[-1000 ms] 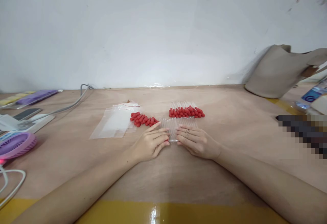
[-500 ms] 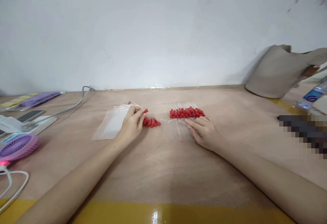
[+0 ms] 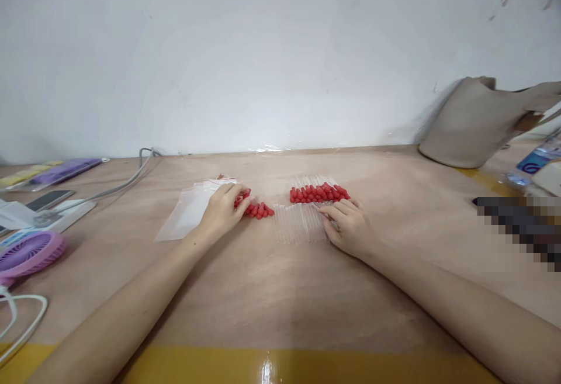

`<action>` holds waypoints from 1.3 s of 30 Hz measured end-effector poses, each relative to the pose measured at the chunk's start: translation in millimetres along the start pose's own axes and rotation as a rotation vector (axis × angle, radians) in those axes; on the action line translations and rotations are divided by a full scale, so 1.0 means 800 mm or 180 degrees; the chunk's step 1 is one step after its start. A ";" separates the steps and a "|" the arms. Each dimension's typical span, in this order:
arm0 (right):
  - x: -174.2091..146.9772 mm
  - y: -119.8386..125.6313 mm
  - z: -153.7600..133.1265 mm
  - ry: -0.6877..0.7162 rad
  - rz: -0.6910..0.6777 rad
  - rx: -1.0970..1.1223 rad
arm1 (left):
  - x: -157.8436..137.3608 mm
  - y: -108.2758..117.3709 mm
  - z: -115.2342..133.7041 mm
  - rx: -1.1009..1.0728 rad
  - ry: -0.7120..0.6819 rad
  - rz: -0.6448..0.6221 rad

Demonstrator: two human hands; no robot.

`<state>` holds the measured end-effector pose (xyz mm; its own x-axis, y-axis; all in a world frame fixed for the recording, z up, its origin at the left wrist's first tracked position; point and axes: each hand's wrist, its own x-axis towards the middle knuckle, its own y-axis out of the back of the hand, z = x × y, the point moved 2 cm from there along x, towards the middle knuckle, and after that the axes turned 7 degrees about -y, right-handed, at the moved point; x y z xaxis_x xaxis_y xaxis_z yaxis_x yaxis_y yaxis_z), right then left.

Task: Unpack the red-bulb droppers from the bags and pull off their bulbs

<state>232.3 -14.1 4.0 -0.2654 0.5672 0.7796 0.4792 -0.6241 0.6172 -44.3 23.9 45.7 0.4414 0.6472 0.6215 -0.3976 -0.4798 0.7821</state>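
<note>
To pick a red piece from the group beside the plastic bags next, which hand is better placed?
Probably the left hand: its fingers are already at those red pieces, next to the plastic bags. The right hand is farther away, with its fingers at the clear tubes.

Worktop (image 3: 280,302), bearing: left hand (image 3: 222,208), fingers (image 3: 234,188) at loose red pieces (image 3: 262,211), hold unclear; right hand (image 3: 353,229) at clear tubes (image 3: 298,224); red-tipped tubes (image 3: 318,193) behind; plastic bags (image 3: 184,215).
</note>
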 end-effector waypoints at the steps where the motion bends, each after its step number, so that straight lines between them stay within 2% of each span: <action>1: 0.000 0.000 0.000 0.0006 0.0004 0.0001 | 0.001 0.002 -0.003 0.0054 -0.0031 0.0042; 8: 0.001 -0.002 -0.004 0.0122 0.0013 -0.0071 | 0.003 0.013 -0.030 0.0293 0.0034 -0.0011; 15: 0.000 -0.005 -0.005 0.0107 -0.0135 -0.0054 | 0.003 0.012 -0.033 0.0090 0.0194 -0.0522; 17: -0.001 -0.004 -0.005 0.0097 -0.0227 -0.0008 | 0.005 0.015 -0.031 0.0039 0.0243 -0.0493; 22: 0.001 0.001 -0.009 0.0103 -0.0557 0.0029 | 0.007 0.023 -0.027 0.0056 0.0401 -0.0096; 26: 0.002 0.004 -0.011 0.0089 -0.0748 -0.0009 | 0.007 0.022 -0.025 0.0123 0.0306 -0.0037; 36: 0.000 0.000 -0.008 0.0096 -0.0548 0.0072 | 0.005 0.019 -0.020 0.0336 0.0136 -0.0195; 39: 0.001 0.000 -0.009 0.0128 -0.0464 0.0112 | 0.016 0.017 -0.016 0.0332 0.0100 -0.0350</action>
<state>226.3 -17.6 5.6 -0.3673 0.6281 0.6860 0.4618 -0.5171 0.7207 -54.4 33.1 63.5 0.4516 0.7167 0.5314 -0.2619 -0.4629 0.8469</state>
